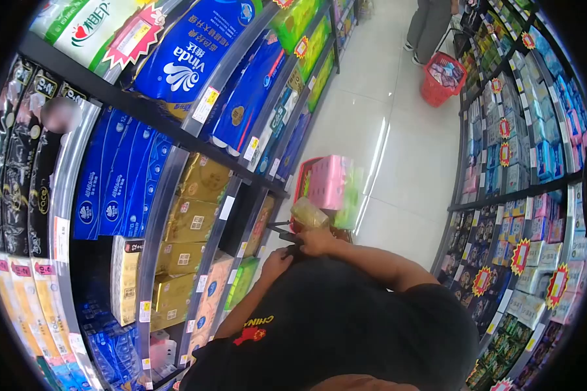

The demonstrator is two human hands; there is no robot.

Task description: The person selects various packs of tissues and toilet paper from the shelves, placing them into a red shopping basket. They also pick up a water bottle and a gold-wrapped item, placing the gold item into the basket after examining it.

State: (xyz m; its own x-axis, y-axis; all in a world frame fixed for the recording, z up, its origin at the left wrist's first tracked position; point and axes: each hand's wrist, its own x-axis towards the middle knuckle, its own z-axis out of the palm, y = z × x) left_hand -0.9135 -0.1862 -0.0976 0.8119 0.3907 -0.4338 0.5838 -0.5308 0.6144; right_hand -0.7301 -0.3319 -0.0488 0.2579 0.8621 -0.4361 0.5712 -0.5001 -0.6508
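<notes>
My left hand [277, 264] is closed around a black basket handle [284, 233] in front of my dark shirt. My right hand [316, 242] is closed at the same handle, a little farther forward. Beyond my hands stands a red shopping basket [300, 186], partly hidden by what it holds. A pink tissue pack [329, 182] lies in it with a bright green pack [351, 189], which is smeared by motion. A yellowish clear pack [309, 214] sits just ahead of my right hand.
Shelves of tissue packs, with blue Vinda packs [189, 65] and gold packs [188, 239], rise close on my left. More stocked shelves [505, 143] line the right. Ahead on the tiled floor [372, 124] stand a person [427, 26] and another red basket [443, 81].
</notes>
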